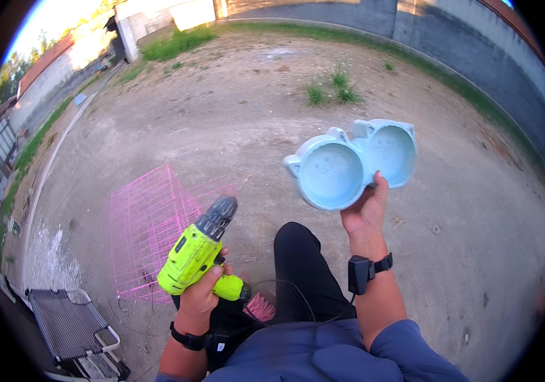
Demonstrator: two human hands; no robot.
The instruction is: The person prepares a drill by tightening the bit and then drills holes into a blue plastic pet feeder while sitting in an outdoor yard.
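Drill: lime-green cordless drill with dark grey chuck (197,249), held low and left of centre, above the person's lap.
Drill axis: long axis runs from lower left to upper right; the chuck points up and away, toward the bare ground.
Bowl: pale blue plastic double pet bowl with small ear-shaped tabs (352,164), raised right of centre; its two round hollows face the camera, its long axis running left to right and tilted slightly upward on the right.
Left hand (201,294): closed around the drill's grip, fingers wrapped, black band on the wrist.
Right hand (365,213): pinching the bowl's lower rim where the two hollows meet, thumb on the front face; black strap with a small box on the wrist.
Gap: drill and bowl are well apart.
Cage: pink wire cage panel (148,226), lying on the ground just behind the drill.
Cot: grey mesh folding frame (71,325), lower left corner.
Ground: packed dirt yard (240,108), open ahead, bounded by a grey wall (470,48) on the right.
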